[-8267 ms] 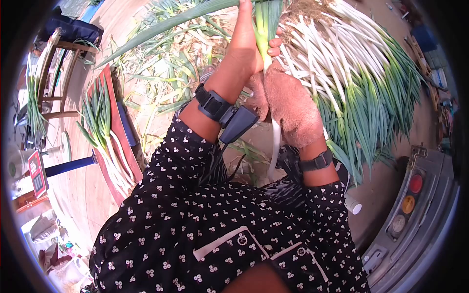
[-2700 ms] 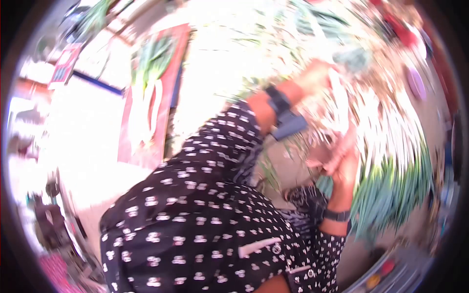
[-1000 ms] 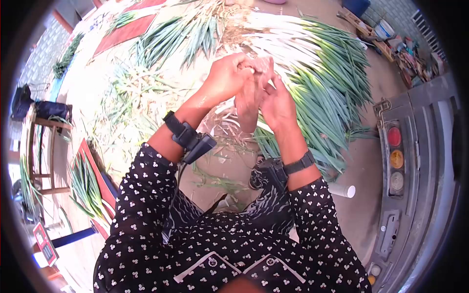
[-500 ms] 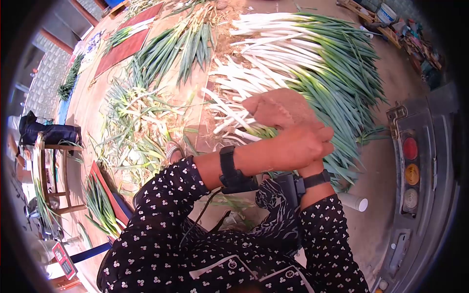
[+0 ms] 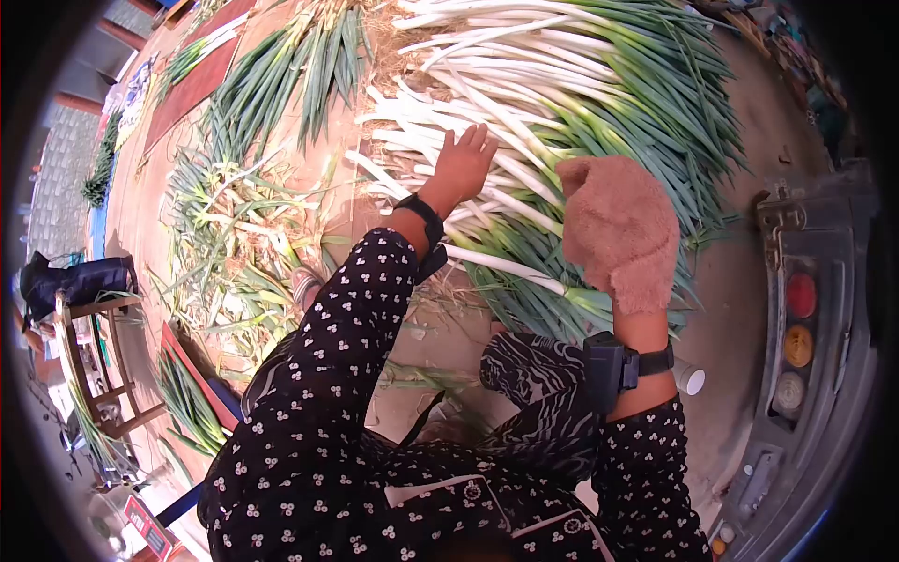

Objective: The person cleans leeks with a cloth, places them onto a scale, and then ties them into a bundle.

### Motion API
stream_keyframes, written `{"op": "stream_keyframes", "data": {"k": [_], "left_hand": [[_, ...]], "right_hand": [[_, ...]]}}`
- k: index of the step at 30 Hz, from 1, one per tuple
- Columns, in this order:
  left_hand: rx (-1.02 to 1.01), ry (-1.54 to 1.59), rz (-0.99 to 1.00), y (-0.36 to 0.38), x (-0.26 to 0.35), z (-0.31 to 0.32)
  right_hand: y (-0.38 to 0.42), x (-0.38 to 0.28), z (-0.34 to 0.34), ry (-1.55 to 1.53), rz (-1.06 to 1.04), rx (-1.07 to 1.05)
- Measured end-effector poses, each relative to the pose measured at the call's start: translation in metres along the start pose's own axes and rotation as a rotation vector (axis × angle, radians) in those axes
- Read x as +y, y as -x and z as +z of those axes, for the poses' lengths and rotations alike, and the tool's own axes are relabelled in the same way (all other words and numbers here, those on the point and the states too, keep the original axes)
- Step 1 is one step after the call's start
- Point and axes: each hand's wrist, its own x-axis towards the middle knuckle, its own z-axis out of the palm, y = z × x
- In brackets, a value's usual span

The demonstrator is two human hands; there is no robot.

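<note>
A broad pile of long green onions [image 5: 524, 56] lies in front of me, white stalks to the left and green leaves to the right. My left hand [image 5: 462, 167] is bare and reaches over the white stalks, its fingers stretched out and apart. A brown fuzzy mitt [image 5: 623, 225] covers my right hand [image 5: 623, 258] down to the wrist and hides the fingers. It is over the green leaves at the near right of the pile. One thick white stalk [image 5: 506, 267] lies nearest me, below my left hand.
Loose trimmed leaves [image 5: 234, 253] are heaped at left. Another onion bunch [image 5: 290, 84] lies beyond them. A vehicle's rear with round lights [image 5: 799, 347] borders the right side. A wooden chair frame [image 5: 94, 365] and a red-faced scale [image 5: 148, 526] stand at far left.
My left hand has left my right wrist and moved left and up over the white stalks, fingers spreading. The mitted right hand has shifted right. The view has moved slightly.
</note>
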Motion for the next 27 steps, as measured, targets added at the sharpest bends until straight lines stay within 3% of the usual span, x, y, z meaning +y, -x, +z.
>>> {"op": "stream_keyframes", "data": {"k": [1,5,7,10,13,15,19,21,23,25,27], "left_hand": [[0.047,-0.049,0.043,0.001,0.005,0.001],[-0.269,-0.014,0.008,0.006,0.006,-0.001],[-0.211,0.074,0.118,0.013,-0.001,-0.01],[-0.277,0.233,0.176,0.017,-0.013,-0.061],[-0.324,0.132,0.204,0.02,-0.03,-0.126],[-0.182,0.076,0.24,0.025,-0.054,-0.175],[-0.175,-0.12,0.015,0.05,-0.09,-0.3],[-0.104,-0.155,-0.04,0.076,-0.105,-0.355],[-0.041,-0.178,-0.119,0.104,-0.116,-0.403],[-0.007,-0.261,-0.208,0.133,-0.127,-0.441],[0.026,-0.286,-0.406,0.16,-0.124,-0.474]], "right_hand": [[0.0,-0.002,-0.001,-0.041,0.028,-0.012],[0.004,0.007,0.015,-0.118,-0.081,0.129],[0.006,0.01,0.017,-0.123,-0.139,0.186],[0.008,-0.004,0.005,-0.06,-0.098,0.132],[0.018,-0.005,0.008,-0.135,-0.155,0.329],[0.023,-0.009,0.005,-0.157,-0.179,0.407],[0.031,-0.035,-0.008,-0.142,-0.17,0.375],[0.043,-0.051,0.0,-0.317,-0.165,0.4],[0.045,-0.072,-0.003,-0.302,-0.192,0.348],[0.044,-0.103,-0.011,-0.089,-0.244,0.244],[0.054,-0.129,-0.011,-0.152,-0.363,0.217]]}}
